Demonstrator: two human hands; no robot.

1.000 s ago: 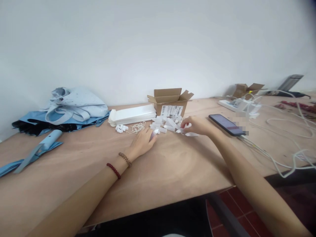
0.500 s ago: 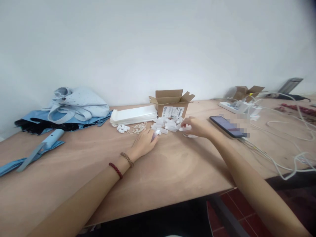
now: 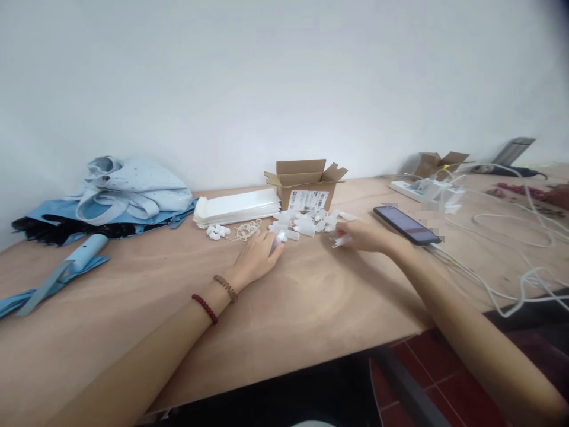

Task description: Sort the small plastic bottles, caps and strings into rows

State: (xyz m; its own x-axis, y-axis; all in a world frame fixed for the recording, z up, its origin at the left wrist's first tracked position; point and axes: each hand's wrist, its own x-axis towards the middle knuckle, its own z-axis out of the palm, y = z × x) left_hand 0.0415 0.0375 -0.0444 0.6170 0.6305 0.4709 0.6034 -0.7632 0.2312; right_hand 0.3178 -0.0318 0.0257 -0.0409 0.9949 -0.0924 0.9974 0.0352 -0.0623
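Note:
My left hand [image 3: 258, 256] rests on the table with its fingers wrapped round a small white bottle [image 3: 278, 239]; the bottle's tip points away from me. To its right, my right hand [image 3: 359, 233] is closed at the table, fingers pinched on a small white piece with a thin loop [image 3: 340, 242], whose kind is too blurred to tell. Between and beyond the hands lies a heap of small translucent plastic bottles [image 3: 304, 225]. A little pile of white caps [image 3: 218, 232] and a tangle of cream string [image 3: 247, 230] lie left of the bottles.
Behind the bottles stands an open cardboard box [image 3: 306, 193], beside a stack of white envelopes [image 3: 237, 204]. On the right are a phone [image 3: 406, 225], a power strip [image 3: 413, 191] and loose white cables. A folded blue umbrella [image 3: 86, 252] and a pale bag [image 3: 142, 187] sit left.
My right hand has come away from the heap of bottles, slightly right and toward me, onto the looped white piece. My left hand stays round its bottle. The view has shifted slightly.

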